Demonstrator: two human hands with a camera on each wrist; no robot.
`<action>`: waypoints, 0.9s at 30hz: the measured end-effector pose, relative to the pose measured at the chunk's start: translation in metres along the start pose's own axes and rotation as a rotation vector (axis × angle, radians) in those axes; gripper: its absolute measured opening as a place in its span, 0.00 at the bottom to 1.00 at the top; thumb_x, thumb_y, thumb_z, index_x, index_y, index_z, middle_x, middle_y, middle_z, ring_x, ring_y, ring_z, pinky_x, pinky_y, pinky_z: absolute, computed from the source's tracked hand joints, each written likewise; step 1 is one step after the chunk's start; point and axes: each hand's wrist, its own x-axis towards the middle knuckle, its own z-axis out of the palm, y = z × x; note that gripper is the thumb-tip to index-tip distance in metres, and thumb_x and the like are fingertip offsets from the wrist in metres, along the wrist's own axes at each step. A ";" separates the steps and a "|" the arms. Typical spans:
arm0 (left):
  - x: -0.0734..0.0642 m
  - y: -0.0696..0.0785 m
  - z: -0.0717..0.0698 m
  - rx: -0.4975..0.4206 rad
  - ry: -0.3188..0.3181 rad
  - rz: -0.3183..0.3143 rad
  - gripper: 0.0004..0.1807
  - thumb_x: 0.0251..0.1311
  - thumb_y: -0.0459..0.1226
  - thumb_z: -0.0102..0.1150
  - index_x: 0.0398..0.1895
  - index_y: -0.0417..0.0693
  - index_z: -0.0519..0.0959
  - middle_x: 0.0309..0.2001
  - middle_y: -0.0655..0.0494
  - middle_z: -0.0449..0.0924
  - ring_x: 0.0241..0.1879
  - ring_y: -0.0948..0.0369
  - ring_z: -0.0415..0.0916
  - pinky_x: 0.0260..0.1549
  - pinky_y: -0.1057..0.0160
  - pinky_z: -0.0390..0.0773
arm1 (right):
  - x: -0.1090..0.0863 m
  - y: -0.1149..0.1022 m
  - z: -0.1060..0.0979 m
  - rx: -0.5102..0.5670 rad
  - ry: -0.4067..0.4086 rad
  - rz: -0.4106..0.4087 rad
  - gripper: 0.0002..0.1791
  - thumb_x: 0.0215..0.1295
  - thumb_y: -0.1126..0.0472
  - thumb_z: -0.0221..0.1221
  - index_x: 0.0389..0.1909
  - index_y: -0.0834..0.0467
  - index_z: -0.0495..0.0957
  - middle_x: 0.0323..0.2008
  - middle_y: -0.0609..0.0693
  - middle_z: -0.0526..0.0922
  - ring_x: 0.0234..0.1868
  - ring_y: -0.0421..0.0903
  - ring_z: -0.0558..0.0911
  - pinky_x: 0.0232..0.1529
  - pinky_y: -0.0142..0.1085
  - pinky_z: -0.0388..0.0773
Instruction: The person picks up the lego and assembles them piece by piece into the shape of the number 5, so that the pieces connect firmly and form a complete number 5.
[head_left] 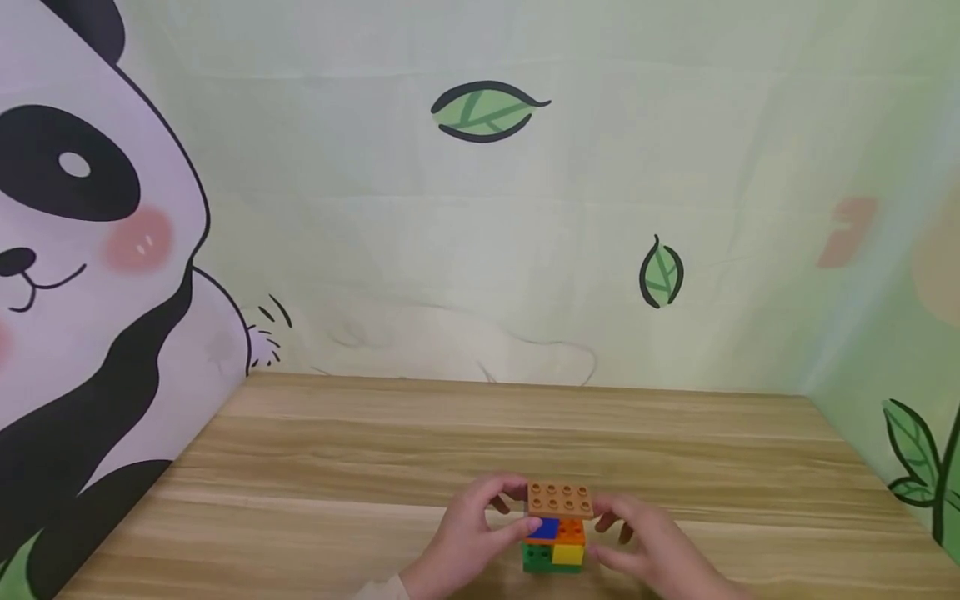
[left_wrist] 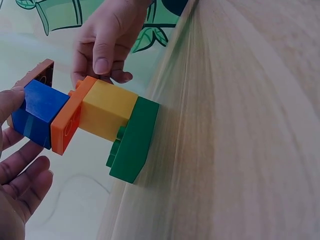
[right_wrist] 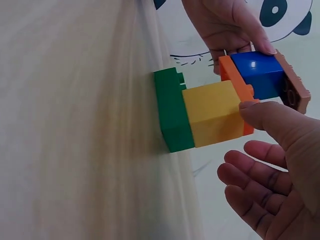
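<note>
A stepped stack of toy building bricks stands on the table. At its base is a green brick [head_left: 537, 558], with a yellow brick [right_wrist: 212, 114] on its right part. An orange brick [left_wrist: 73, 116] lies over the yellow one. On the orange brick's left sits a blue brick [left_wrist: 40, 114], topped by a flat tan brick [head_left: 559, 498] with studs. My left hand [head_left: 472, 525] pinches the blue brick, thumb on its near face, some fingers partly hidden behind. My right hand [head_left: 648, 542] is beside the stack's right side, fingers loosely bent, thumb close to the yellow and orange bricks.
The wood-grain table [head_left: 337, 467] reaches back to a pale green printed backdrop [head_left: 360, 167]. A large panda picture [head_left: 97, 208] covers the left wall, and the right wall [head_left: 885, 350] bears a plant print.
</note>
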 end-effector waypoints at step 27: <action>0.002 -0.002 -0.001 0.069 0.024 0.041 0.21 0.57 0.49 0.65 0.51 0.53 0.78 0.44 0.60 0.80 0.44 0.65 0.75 0.43 0.67 0.76 | 0.003 0.007 0.010 0.163 -0.076 0.112 0.19 0.60 0.50 0.64 0.47 0.56 0.77 0.38 0.47 0.81 0.35 0.33 0.76 0.34 0.27 0.76</action>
